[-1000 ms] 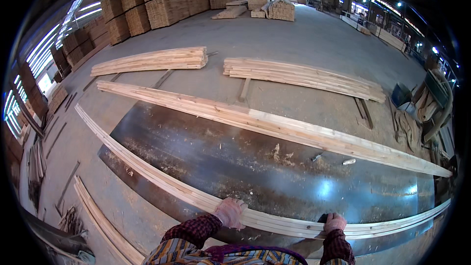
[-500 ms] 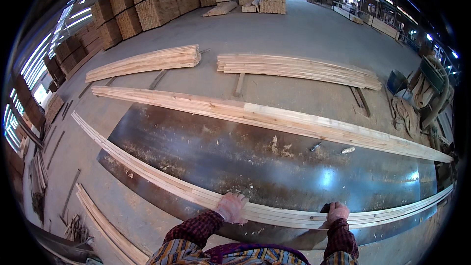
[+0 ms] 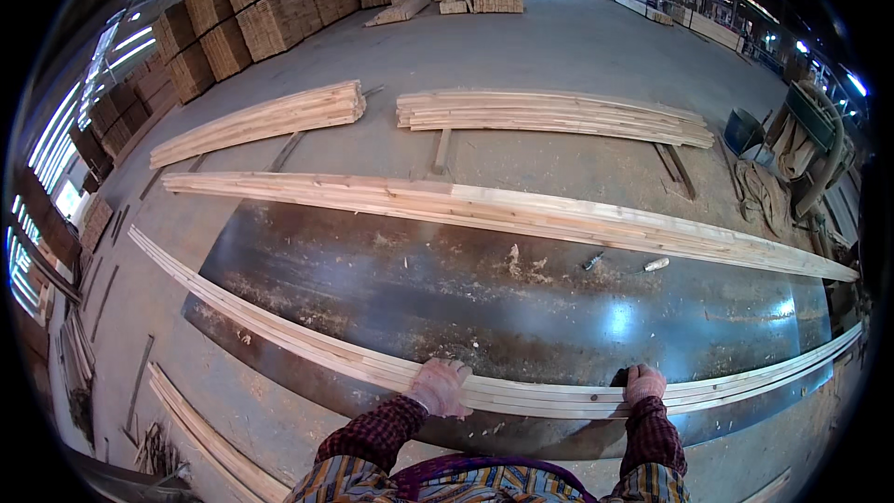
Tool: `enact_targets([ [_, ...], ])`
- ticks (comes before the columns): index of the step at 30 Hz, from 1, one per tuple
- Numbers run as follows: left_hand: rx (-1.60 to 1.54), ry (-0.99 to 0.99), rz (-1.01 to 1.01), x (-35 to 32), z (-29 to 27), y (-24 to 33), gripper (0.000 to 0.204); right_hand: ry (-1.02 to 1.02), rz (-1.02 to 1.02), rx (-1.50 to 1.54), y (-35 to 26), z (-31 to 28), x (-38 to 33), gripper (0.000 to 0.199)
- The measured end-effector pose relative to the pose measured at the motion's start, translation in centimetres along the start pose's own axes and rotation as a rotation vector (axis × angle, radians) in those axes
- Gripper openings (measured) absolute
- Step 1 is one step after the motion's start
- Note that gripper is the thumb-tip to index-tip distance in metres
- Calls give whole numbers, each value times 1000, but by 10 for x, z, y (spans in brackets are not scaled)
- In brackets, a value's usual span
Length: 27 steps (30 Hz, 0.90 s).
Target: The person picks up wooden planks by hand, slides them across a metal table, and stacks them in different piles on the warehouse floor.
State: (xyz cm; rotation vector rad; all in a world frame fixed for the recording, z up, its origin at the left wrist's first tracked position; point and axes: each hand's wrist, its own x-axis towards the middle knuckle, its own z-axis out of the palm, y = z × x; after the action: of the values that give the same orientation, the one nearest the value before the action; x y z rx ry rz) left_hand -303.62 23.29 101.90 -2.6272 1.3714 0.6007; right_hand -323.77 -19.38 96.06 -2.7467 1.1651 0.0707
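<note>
Several long, pale wooden strips [image 3: 540,397] lie side by side along the near edge of a dark, shiny table [image 3: 447,317]. My left hand [image 3: 441,387], in a pinkish work glove, is closed over the strips left of their middle. Farther right, my gloved right hand [image 3: 644,384] grips the same strips, its fingers curled over the far side. A dark patch shows beside its thumb; I cannot make out what it is. Along the table's far edge runs another bundle of long wooden strips [image 3: 521,209], apart from both hands.
Two small hand tools, one dark [image 3: 593,262] and one light-handled [image 3: 656,265], lie on the table among wood shavings. Beyond it are two timber stacks [image 3: 261,121] [image 3: 549,116] on bearers. More strips [image 3: 209,438] lie at lower left. Bins and sacks [image 3: 768,191] stand at right.
The whole view has shifted a little, so the scene sits slightly higher and more to the left. Both hands keep their hold on the wooden strips, with little movement along them.
</note>
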Motion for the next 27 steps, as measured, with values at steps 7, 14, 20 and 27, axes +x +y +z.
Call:
enact_targets([
  [7, -12, 55, 14, 0, 7, -2, 87, 11, 12, 85, -7, -9, -6, 39],
  [14, -12, 6, 13, 2, -3, 1, 90, 60, -13, -19, 8, 8, 3, 37],
  [20, -42, 23, -3, -2, 4, 0, 82, 25, 13, 68, -6, -1, -2, 37],
  [27, -4, -55, -11, 0, -3, 2, 93, -2, 20, -20, 1, 4, -1, 40],
])
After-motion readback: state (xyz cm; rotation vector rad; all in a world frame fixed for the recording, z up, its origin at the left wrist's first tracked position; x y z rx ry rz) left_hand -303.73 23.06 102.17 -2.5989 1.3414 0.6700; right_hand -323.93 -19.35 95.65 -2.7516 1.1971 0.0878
